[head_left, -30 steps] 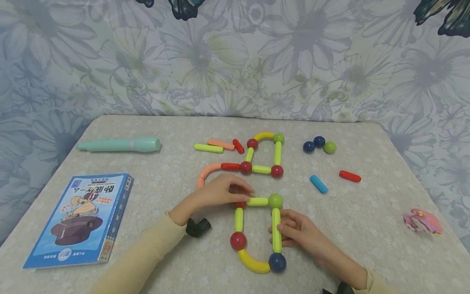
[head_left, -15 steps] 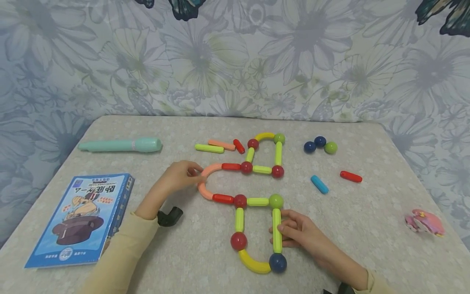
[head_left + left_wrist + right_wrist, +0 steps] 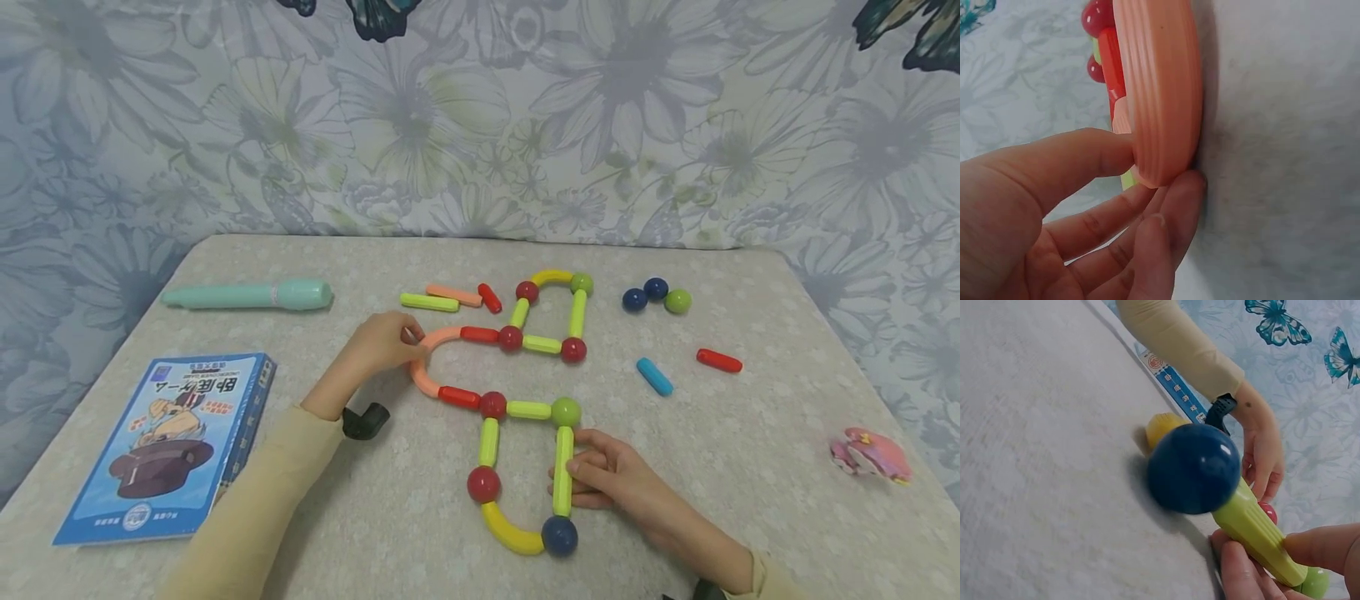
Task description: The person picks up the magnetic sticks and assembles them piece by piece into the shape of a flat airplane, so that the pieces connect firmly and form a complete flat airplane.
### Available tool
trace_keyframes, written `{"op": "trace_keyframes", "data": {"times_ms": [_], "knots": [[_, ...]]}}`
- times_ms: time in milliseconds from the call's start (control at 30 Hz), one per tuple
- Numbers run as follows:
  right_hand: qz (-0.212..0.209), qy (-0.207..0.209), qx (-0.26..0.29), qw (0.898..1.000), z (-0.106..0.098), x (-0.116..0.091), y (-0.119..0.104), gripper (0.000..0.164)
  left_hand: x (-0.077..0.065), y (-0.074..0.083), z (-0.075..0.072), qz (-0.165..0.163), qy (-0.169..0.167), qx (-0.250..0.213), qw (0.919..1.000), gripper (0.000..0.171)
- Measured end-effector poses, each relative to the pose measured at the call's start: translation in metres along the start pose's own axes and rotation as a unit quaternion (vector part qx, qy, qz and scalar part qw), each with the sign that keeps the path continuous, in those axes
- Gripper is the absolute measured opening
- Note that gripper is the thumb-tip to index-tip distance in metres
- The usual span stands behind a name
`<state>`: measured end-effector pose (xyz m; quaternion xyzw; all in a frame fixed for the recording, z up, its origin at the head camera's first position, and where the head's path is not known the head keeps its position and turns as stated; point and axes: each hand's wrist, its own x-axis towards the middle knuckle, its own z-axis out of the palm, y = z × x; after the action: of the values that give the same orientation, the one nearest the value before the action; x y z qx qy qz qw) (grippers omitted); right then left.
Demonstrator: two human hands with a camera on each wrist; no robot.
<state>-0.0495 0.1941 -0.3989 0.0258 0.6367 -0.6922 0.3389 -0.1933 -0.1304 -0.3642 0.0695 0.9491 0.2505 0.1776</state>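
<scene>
My left hand [image 3: 382,340] pinches the bend of an orange curved magnetic rod [image 3: 422,377] between thumb and fingers. Short red rods [image 3: 459,398] join that curve's ends to two loops of rods and balls. The far loop has a yellow curved rod [image 3: 552,276], green rods, red balls and a green ball [image 3: 582,284]. In the near loop, my right hand [image 3: 611,468] grips a long green rod [image 3: 562,454] from the right side. That rod runs between a green ball [image 3: 566,412] and a dark blue ball [image 3: 1191,469]. A yellow curved rod [image 3: 510,533] closes the near end.
Loose rods, green [image 3: 429,302], orange and red, lie behind the orange curve. Several balls [image 3: 656,289] sit at the back right, with a blue rod [image 3: 655,377] and a red rod [image 3: 719,361] nearer. A boxed game [image 3: 161,450], mint cylinder [image 3: 247,297] and pink item [image 3: 870,456] lie farther out.
My left hand has left the near loop's red ball, moved left to the orange curve and gripped it. The joined figure has shifted slightly, its far loop rightward. My right hand keeps its hold.
</scene>
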Motion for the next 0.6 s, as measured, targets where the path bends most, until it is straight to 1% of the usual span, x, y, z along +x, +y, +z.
{"op": "trace_keyframes", "data": {"times_ms": [200, 333, 433, 600], "knots": [[-0.003, -0.007, -0.026, 1.0, -0.003, 0.001, -0.002, 0.059, 0.019, 0.011, -0.006, -0.003, -0.011, 0.024, 0.9996, 0.026], [-0.003, -0.011, -0.041, 0.999, -0.003, 0.003, -0.004, 0.057, 0.029, 0.014, -0.008, 0.004, -0.014, 0.042, 0.999, 0.027], [-0.001, -0.016, -0.044, 0.999, 0.0, 0.007, -0.006, 0.053, 0.033, 0.015, -0.01, 0.009, -0.014, 0.061, 0.998, 0.028], [-0.004, -0.035, -0.04, 0.999, 0.006, 0.013, -0.008, 0.047, 0.038, 0.016, -0.014, 0.017, -0.009, 0.08, 0.9966, 0.027]]}}
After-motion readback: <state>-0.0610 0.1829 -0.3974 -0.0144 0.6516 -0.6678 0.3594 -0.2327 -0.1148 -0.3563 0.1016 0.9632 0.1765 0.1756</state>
